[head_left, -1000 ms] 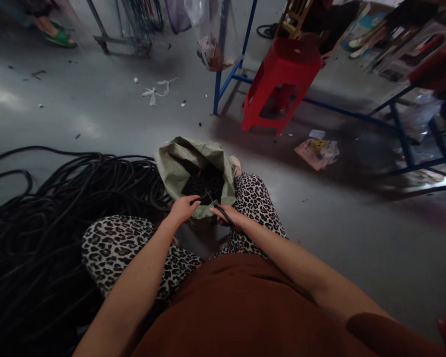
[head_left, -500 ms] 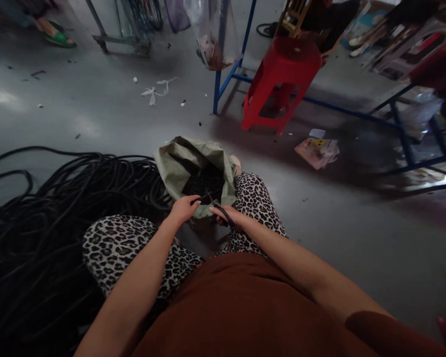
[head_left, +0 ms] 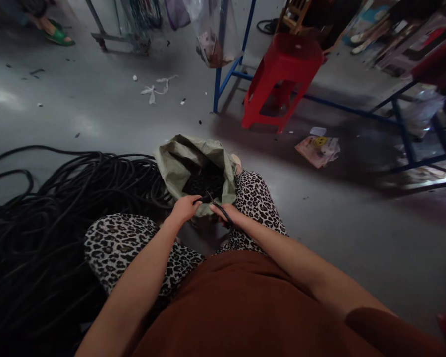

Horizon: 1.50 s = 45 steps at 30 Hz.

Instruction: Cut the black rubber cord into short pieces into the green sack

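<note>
Pale green woven sack [head_left: 173,166] stands open between the person's leopard-print knees, dark pieces [head_left: 202,182] lying inside. Over its near rim, the left hand [head_left: 186,207] pinches a short end of black cord [head_left: 204,199] between thumb and fingers. The right hand [head_left: 227,214] is closed around the black handles of the scissors [head_left: 222,210], whose blades point over the sack's mouth, close to the cord; whether they touch it, I cannot tell. To the left of the sack, a large tangle of black cord [head_left: 78,191] spreads across the grey floor [head_left: 107,109]. Beyond the sack, a red plastic stool [head_left: 293,57] stands by a blue metal frame [head_left: 216,91], and a clear plastic bag [head_left: 217,47] hangs at that frame. Printed packets [head_left: 317,151] lie on the floor to the right.
</note>
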Available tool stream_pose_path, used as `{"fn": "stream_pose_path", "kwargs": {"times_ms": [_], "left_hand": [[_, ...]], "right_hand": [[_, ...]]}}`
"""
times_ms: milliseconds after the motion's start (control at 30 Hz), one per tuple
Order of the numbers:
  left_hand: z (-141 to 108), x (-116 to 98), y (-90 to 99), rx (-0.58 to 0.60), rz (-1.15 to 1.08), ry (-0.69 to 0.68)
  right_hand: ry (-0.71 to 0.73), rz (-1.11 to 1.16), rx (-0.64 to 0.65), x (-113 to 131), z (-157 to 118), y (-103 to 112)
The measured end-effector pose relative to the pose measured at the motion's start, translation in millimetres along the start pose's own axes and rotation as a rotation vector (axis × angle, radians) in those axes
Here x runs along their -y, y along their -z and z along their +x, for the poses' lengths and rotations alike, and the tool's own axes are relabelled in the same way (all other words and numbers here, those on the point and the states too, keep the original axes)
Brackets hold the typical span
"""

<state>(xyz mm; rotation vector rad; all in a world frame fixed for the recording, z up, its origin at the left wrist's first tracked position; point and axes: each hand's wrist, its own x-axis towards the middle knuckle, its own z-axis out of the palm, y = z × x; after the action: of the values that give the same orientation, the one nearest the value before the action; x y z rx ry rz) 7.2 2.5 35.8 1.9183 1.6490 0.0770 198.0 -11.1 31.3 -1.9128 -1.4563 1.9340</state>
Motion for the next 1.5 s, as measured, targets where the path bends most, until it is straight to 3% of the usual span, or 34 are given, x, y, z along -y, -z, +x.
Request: {"fn": "stream_pose_path", "kwargs": {"times_ms": [400, 967, 1233, 1500], "left_hand": [[-0.5, 8.4, -4.5, 0.001, -0.011, 0.013], [7.8, 15.7, -17.3, 0.078, 0.028, 0.077], [3.6, 19.7, -16.4, 0.095, 0.047, 0.111], [6.5, 24.9, -14.3, -0.017, -0.007, 0.131]], "right_hand": [[-0.065, 0.023, 0.016, -4.6, 9.7, -1.3], [-0.053, -0.199, -0.024, 4.9, 3.7, -2.1], [-0.095, -0.127, -0.058, 0.3, 10.1, -1.6], [-0.101, -0.048, -0.009, -2.7, 12.5, -3.9]]}}
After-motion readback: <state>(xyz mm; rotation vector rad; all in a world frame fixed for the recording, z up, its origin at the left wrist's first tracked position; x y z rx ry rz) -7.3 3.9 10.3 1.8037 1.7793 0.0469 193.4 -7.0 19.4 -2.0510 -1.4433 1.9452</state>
